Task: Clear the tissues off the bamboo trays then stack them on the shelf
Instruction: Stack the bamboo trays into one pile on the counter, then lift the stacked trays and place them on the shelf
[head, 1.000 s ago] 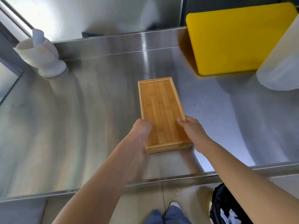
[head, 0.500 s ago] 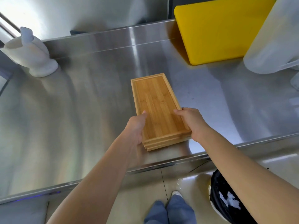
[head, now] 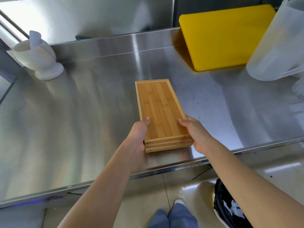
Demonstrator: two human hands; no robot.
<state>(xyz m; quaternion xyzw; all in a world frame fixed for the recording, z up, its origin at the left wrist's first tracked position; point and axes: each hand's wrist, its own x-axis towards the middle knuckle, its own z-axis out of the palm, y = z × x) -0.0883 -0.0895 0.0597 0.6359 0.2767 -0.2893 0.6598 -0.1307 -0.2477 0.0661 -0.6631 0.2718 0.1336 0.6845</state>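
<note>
The stack of bamboo trays sits near the front edge of the steel shelf, and I take that stack as my landmark. Three layers show at its near end, nested flush, and the top tray is bare: no tissue on it. The left hand clasps the near left corner, thumb lying over the rim onto the tray floor, fingers hidden down the side. The right hand grips the near right corner the same way, its thumb on the inner edge. Both are closed on the stack, though I cannot tell whether the near end is lifted or resting flat.

Beyond the stack and to its right, a yellow cutting board leans against the back wall; further right stands a frosted plastic jug. Beyond the stack to its left sits a white mortar with a pestle. Below the stack's near right, past the shelf edge, a black-lined bin holds white scraps, tissues most likely.

The clearing looks finished, so what remains is seating the stack. Done well, that means equal pressure from both sides so the layers do not skew, pushing straight back from the lip, well short of the board, and letting go only once all three edges sit square.
</note>
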